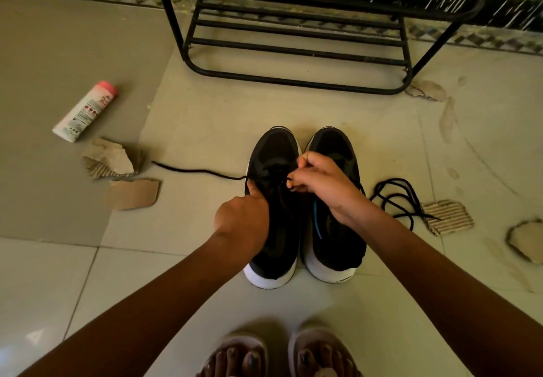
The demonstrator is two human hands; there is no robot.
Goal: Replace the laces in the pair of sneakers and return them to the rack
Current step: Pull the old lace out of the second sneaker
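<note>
Two black sneakers with white soles stand side by side on the floor, toes pointing away from me: the left sneaker [276,153] and the right sneaker [338,247]. My left hand [244,221] grips the left sneaker's side near the eyelets. My right hand [320,182] pinches a black lace [194,170] over that sneaker's tongue; the lace's other end trails left across the floor. A second black lace [399,200] lies coiled on the floor to the right of the pair. The black metal shoe rack [296,50] stands just beyond the sneakers.
A white bottle with a pink cap [85,112] lies on the floor at left. Torn cardboard pieces [132,193] are scattered left and right of the shoes. My sandalled feet [279,356] show at the bottom edge.
</note>
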